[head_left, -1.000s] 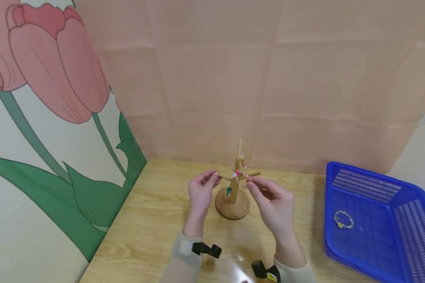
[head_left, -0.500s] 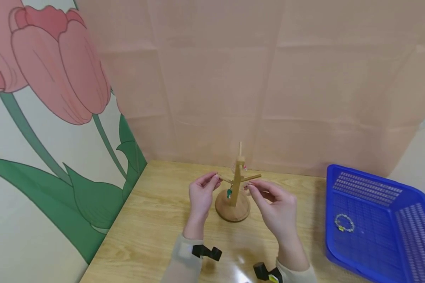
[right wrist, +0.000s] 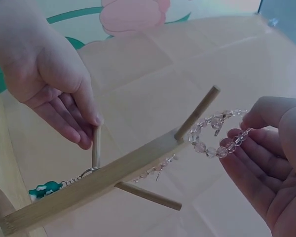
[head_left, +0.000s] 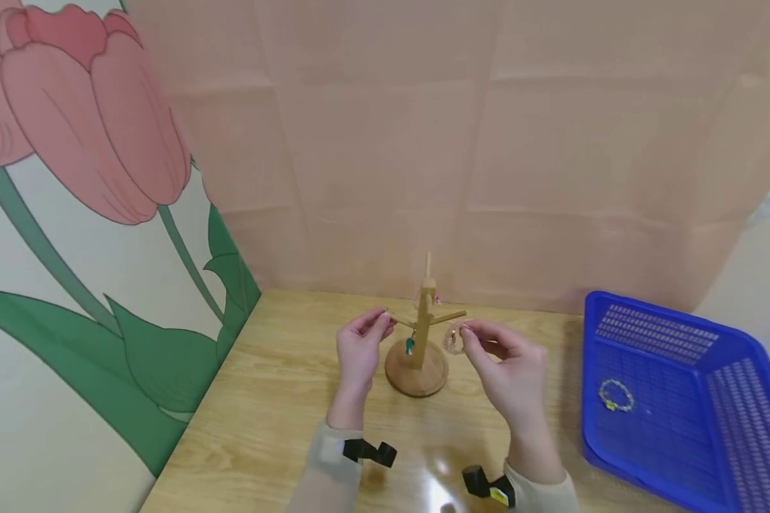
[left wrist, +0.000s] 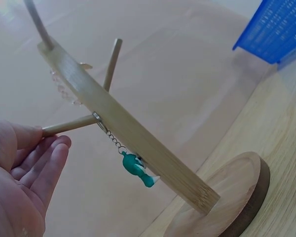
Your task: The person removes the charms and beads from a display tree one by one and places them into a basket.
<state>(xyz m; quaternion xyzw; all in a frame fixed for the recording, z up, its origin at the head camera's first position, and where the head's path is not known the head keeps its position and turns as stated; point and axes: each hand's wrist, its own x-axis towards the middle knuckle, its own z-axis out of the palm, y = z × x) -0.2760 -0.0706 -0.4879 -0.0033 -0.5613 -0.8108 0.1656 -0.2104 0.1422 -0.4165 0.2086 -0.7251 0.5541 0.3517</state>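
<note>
A wooden stand with pegs [head_left: 421, 331] rises from a round base [head_left: 417, 374]. My left hand [head_left: 359, 349] pinches the tip of its left peg [left wrist: 69, 127] between thumb and fingers. From that peg a keychain with a teal figure [left wrist: 133, 164] hangs by its ring and chain. In my right hand [head_left: 510, 370] a bracelet of clear, pinkish beads [right wrist: 200, 147] is pinched, its loop hanging just right of the post. The right wrist view shows the loop close by the tip-end peg [right wrist: 200, 111]. Another beaded bracelet [left wrist: 61, 88] hangs behind the post.
To the right stands a blue plastic basket [head_left: 674, 420], with a pale beaded bracelet with a yellow charm [head_left: 610, 405] inside. A pinkish-brown sheet [head_left: 385, 157] covers the wall behind the wooden table [head_left: 276, 399]. A tulip-print panel [head_left: 90, 128] borders the left side.
My right hand has shifted slightly right, bringing the bracelet from in front of the post to beside it. The left hand keeps its pinch on the peg.
</note>
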